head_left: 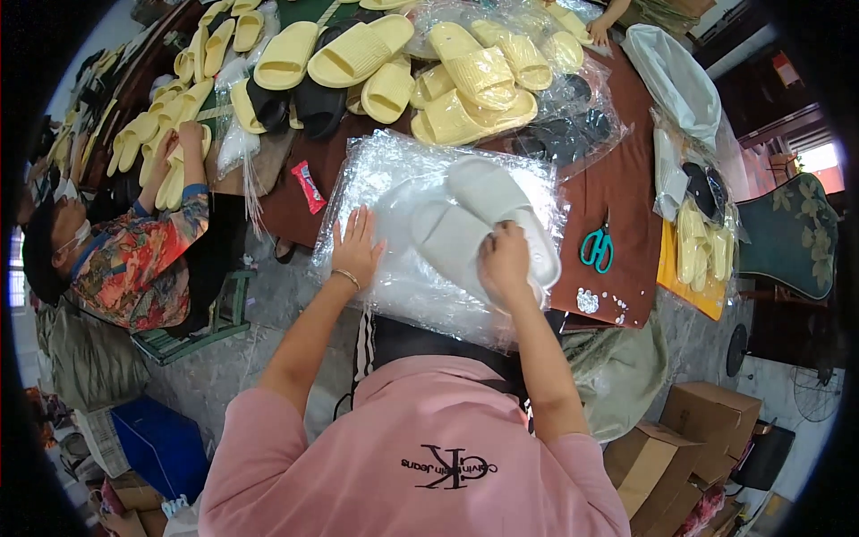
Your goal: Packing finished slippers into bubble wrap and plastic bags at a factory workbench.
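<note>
A stack of clear plastic bags (380, 166) lies at the table's front edge. On the stack's right half rests a pair of white slippers, one slipper (447, 240) overlapping the other slipper (488, 186). I cannot tell whether their toes are under a layer of film. My right hand (506, 259) is closed on the nearer slipper around its foot opening, fingertips hidden inside. Flat on the bags to the left, my left hand (358, 249) has its fingers stretched out and holds nothing.
Teal scissors (598, 249) lie right of the bags, a red packet (308, 186) left. Yellow slippers (474, 72), some bagged, are piled behind, with black slippers (319, 106) among them. A co-worker (134, 259) sits at left handling yellow slippers; another person's hand (601, 31) shows at the back.
</note>
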`<state>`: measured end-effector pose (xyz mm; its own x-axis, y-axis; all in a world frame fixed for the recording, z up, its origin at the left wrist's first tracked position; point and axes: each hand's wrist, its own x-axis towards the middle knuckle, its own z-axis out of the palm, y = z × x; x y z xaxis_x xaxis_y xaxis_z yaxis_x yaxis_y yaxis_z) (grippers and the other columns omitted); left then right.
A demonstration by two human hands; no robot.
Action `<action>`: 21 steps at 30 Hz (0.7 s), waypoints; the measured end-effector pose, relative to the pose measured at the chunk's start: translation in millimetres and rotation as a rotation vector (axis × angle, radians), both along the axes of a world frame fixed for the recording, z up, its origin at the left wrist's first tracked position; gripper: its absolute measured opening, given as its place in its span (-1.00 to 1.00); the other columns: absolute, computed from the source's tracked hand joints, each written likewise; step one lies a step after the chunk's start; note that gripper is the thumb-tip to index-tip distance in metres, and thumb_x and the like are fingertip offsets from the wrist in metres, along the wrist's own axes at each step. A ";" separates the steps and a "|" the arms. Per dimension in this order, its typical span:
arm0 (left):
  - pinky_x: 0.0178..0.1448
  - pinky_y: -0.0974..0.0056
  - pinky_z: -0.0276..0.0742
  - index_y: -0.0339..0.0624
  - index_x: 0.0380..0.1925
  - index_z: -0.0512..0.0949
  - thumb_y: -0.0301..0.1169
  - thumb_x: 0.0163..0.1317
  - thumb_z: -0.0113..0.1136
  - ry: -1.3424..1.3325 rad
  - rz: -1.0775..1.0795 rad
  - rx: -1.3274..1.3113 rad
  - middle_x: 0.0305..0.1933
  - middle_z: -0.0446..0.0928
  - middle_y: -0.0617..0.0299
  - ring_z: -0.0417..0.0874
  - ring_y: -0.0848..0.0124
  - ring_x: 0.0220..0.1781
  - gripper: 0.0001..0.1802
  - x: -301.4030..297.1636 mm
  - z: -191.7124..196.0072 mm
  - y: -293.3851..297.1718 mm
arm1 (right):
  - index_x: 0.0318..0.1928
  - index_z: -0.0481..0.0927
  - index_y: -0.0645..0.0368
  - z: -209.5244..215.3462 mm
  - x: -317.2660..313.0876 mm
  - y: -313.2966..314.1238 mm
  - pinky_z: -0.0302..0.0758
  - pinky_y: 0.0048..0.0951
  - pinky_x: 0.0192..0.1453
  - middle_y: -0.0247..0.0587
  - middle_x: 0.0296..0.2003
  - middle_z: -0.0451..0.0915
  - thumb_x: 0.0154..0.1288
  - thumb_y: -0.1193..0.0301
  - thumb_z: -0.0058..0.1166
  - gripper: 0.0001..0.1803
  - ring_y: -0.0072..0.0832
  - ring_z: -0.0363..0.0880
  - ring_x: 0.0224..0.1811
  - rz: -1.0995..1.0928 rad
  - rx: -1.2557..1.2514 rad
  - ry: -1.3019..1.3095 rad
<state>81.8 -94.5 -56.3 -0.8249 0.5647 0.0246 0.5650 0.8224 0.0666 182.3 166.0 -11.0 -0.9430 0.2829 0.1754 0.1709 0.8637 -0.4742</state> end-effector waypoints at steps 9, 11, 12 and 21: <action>0.33 -0.13 -0.24 -0.15 0.14 0.23 -0.24 0.01 -0.01 0.003 -0.059 -0.105 0.24 0.17 0.09 0.09 0.15 0.30 -0.38 -25.8 54.1 59.7 | -0.25 0.42 0.34 -18.0 7.2 40.4 0.30 -0.09 -0.12 0.09 -0.24 0.42 0.07 0.36 -0.12 -0.71 -0.08 0.37 -0.15 -0.300 -0.024 -0.081; 0.36 -0.01 -0.21 -0.22 0.13 0.22 -0.30 0.03 -0.01 0.221 -0.248 0.024 0.25 0.16 0.10 0.04 0.15 0.32 -0.40 -38.2 55.6 66.2 | -0.27 0.43 0.27 -14.3 2.2 35.0 0.29 -0.09 -0.17 0.07 -0.26 0.41 0.06 0.31 -0.06 -0.71 -0.10 0.36 -0.18 -0.282 -0.082 -0.055; 0.37 0.07 -0.19 -0.27 0.12 0.22 -0.33 0.05 -0.02 0.254 -0.338 0.091 0.26 0.14 0.07 0.04 0.14 0.32 -0.42 -53.8 44.4 72.4 | -0.26 0.44 0.24 -24.8 -0.5 35.9 0.30 -0.10 -0.16 0.03 -0.24 0.42 0.04 0.29 -0.02 -0.70 -0.13 0.37 -0.17 -0.320 -0.134 -0.020; 0.27 -0.03 0.06 -0.22 0.21 0.10 -0.06 0.30 -0.34 0.326 -0.186 -0.258 0.30 0.08 0.10 0.07 0.19 0.33 -0.41 -129.6 -32.7 58.0 | -0.13 0.44 0.13 -32.3 4.4 30.8 0.25 -0.21 0.02 -0.17 -0.11 0.40 -0.02 0.11 0.11 -0.52 -0.28 0.30 0.03 -0.305 -0.150 -0.048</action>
